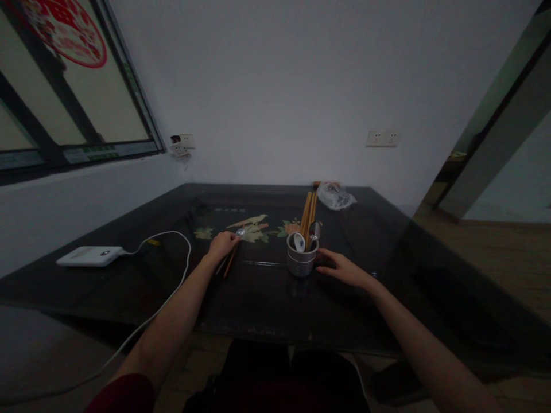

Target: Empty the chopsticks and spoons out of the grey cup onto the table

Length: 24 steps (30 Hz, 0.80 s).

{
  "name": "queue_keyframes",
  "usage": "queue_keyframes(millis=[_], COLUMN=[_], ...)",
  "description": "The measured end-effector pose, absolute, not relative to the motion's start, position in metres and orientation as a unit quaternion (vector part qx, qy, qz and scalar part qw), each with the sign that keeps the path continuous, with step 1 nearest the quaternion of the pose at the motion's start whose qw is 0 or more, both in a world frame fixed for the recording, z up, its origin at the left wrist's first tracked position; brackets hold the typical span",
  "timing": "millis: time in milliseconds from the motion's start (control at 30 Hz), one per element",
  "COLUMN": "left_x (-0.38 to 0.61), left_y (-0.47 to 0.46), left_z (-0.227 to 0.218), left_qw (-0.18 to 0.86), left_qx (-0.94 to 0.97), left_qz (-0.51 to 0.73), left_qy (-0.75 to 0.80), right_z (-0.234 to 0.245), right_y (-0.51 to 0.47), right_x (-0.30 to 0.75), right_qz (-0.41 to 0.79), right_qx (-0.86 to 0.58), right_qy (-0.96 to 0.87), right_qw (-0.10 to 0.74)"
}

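A grey cup (301,261) stands near the middle of the dark glass table (258,298). It holds several wooden chopsticks (309,212), a white spoon (299,241) and a metal spoon (314,230). My right hand (342,268) rests beside the cup on its right, fingers stretched toward it and touching or nearly touching its side. My left hand (222,245) lies left of the cup, fingers closed on a metal spoon (240,233) and a chopstick (230,261) that lie on the table.
A white device (90,256) with a white cable (176,252) sits at the table's left. A crumpled clear plastic bag (336,196) lies at the far edge. Wall sockets (382,138) are on the wall behind, a window (64,92) on the left.
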<state>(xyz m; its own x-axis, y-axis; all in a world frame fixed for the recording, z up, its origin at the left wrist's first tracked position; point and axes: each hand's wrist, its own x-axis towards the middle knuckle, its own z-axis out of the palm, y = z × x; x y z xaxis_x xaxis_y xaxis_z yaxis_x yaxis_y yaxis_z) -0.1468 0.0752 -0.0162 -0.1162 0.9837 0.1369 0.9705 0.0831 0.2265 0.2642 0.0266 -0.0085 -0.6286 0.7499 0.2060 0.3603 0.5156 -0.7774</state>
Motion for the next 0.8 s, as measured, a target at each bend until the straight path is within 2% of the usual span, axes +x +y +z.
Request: queue_keyframes(millis=[533,800], left_x=[-0.142,-0.139], left_y=[0.066,0.057], left_z=[-0.004,0.004], left_qw=[0.000,0.010], left_qx=[0.614,0.603], left_qz=[0.047,0.043], left_qy=[0.788,0.796], right_z=[-0.008,-0.010], right_y=[0.027,0.027], right_x=[0.264,0.265], right_qz=[0.355,0.370], right_qx=[-0.335,-0.330], right_qy=[-0.831,-0.822], right_qw=[0.267,0.279])
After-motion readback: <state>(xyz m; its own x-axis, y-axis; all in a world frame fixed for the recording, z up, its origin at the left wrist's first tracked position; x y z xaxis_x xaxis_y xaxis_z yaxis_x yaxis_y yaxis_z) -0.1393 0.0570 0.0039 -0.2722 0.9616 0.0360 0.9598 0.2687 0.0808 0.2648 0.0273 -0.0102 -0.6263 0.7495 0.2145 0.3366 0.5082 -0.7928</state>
